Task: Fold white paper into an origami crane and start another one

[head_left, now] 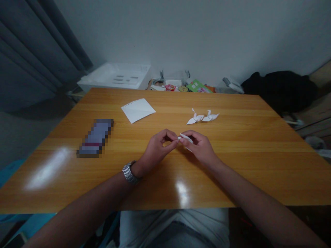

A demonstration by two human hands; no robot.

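Between my two hands, just above the middle of the wooden table (248, 148), is a small folded white paper (186, 138). My left hand (162, 144) pinches its left tip between thumb and index finger. With thumb and fingers closed, my right hand (198, 144) grips the body of the paper and hides part of it. Beyond my right hand stand two white origami cranes (195, 119) (210, 117), side by side and touching or nearly so. A flat white paper sheet (138, 110) with a perforated edge lies farther off to the left.
A blurred-out phone (95, 137) lies on the table's left side. Behind the far edge are a white plastic tray (139, 77), a green booklet (198, 86) and small clutter. A black cloth heap (279, 88) is at the back right; a grey curtain (33, 51) hangs at left.
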